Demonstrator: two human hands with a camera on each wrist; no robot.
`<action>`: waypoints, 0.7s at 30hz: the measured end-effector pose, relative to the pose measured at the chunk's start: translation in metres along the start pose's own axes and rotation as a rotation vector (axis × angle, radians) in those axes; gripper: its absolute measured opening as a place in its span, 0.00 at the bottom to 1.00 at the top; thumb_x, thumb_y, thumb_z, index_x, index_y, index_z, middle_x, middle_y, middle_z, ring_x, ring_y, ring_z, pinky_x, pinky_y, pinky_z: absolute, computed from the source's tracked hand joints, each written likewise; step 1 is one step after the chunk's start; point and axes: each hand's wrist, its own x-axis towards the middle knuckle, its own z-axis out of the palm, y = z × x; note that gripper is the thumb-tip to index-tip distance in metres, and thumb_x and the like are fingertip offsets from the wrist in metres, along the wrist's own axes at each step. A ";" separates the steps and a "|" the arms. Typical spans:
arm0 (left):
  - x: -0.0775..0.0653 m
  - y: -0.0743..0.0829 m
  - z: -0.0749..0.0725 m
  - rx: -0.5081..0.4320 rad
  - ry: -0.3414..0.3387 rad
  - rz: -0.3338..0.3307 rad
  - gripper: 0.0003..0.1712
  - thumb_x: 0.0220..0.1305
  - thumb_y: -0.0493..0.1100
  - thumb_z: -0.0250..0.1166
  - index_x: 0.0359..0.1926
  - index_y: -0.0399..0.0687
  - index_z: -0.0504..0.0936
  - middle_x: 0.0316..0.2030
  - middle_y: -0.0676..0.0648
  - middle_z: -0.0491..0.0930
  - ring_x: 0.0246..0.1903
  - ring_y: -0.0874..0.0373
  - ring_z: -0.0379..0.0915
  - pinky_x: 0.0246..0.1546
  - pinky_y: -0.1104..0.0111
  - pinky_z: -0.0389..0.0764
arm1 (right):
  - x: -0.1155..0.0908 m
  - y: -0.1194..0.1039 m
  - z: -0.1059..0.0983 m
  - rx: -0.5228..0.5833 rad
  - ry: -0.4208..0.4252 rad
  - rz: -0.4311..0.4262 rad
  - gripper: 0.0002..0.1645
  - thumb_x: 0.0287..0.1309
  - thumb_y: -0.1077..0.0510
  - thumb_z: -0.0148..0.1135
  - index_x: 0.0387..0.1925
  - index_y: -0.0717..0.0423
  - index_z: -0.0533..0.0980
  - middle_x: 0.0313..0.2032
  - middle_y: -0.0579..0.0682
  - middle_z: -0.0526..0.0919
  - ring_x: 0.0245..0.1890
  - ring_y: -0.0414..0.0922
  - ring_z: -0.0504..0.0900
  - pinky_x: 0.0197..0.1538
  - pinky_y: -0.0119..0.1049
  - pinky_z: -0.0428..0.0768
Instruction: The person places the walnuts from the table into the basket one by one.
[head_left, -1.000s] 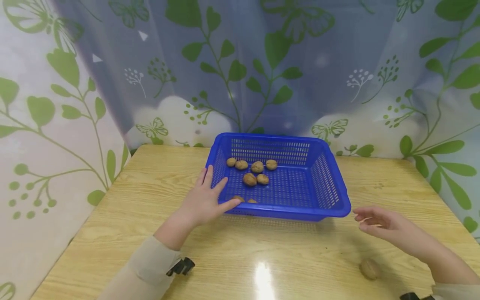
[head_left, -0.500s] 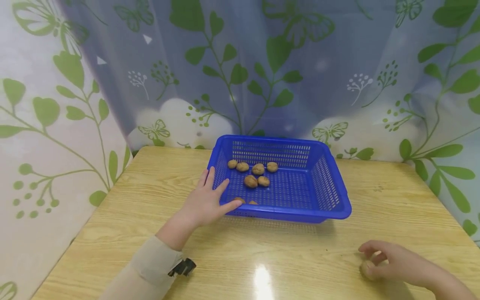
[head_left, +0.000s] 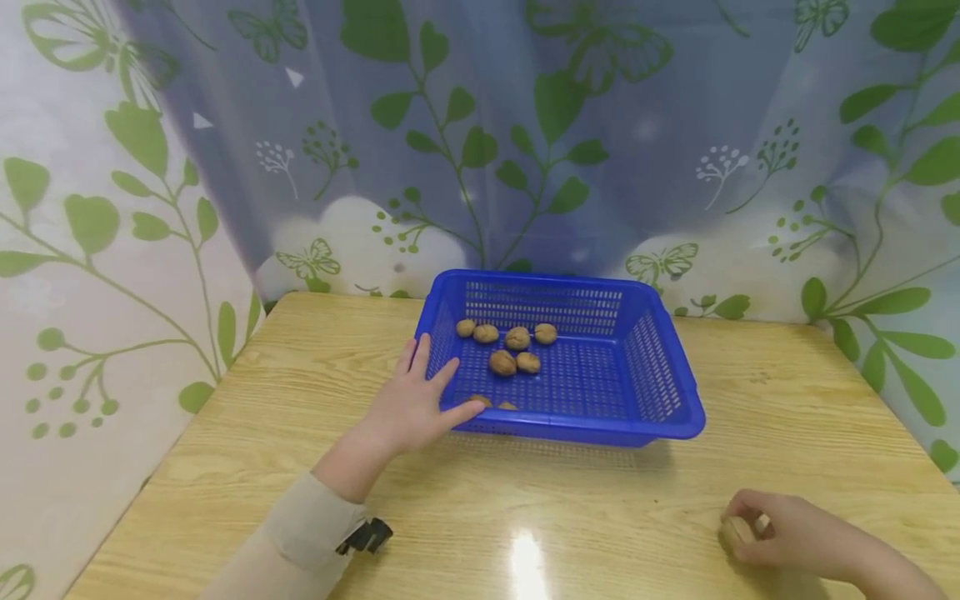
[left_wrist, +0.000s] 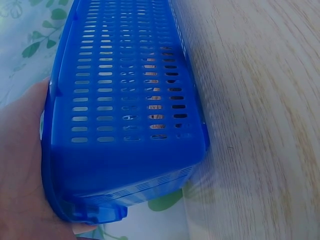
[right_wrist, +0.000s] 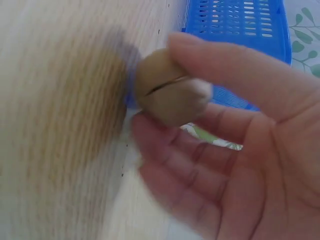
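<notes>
A walnut (head_left: 737,537) with a dark crack along its seam is pinched between the thumb and fingers of my right hand (head_left: 797,535), low over the table at front right. The right wrist view shows this walnut (right_wrist: 170,97) close up. My left hand (head_left: 405,410) rests with fingers spread on the near-left corner of a blue plastic basket (head_left: 577,425). Several walnuts (head_left: 517,337) lie inside, toward the basket's left side. Two of them, by the near wall, are partly hidden behind the rim.
The wooden table (head_left: 615,517) reaches back to a curtain (head_left: 495,150) printed with leaves and butterflies. The basket stands toward the table's back, near the curtain. A black strap (head_left: 366,535) sits on my left sleeve.
My right hand has moved down and toward me from beside the basket's right corner and has taken hold of the walnut on the table. My left hand has stayed at the basket.
</notes>
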 end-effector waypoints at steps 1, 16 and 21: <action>0.000 0.000 0.000 0.000 0.002 0.000 0.51 0.58 0.77 0.42 0.69 0.45 0.61 0.69 0.30 0.35 0.68 0.36 0.27 0.60 0.45 0.57 | 0.000 -0.001 0.000 0.019 0.012 -0.013 0.15 0.53 0.57 0.66 0.40 0.58 0.73 0.34 0.47 0.77 0.28 0.30 0.72 0.29 0.30 0.73; 0.001 -0.001 0.002 -0.011 0.006 -0.001 0.51 0.57 0.78 0.41 0.69 0.46 0.61 0.70 0.31 0.35 0.68 0.36 0.26 0.59 0.43 0.58 | 0.006 -0.033 -0.020 0.169 0.319 0.076 0.25 0.62 0.57 0.58 0.56 0.65 0.66 0.52 0.60 0.73 0.39 0.31 0.75 0.35 0.32 0.78; 0.000 0.000 0.001 -0.010 0.002 -0.001 0.51 0.58 0.77 0.42 0.69 0.45 0.61 0.70 0.31 0.35 0.68 0.36 0.26 0.58 0.43 0.59 | 0.009 -0.040 -0.028 0.183 0.360 0.086 0.25 0.64 0.54 0.57 0.58 0.62 0.65 0.54 0.59 0.70 0.41 0.29 0.73 0.37 0.33 0.77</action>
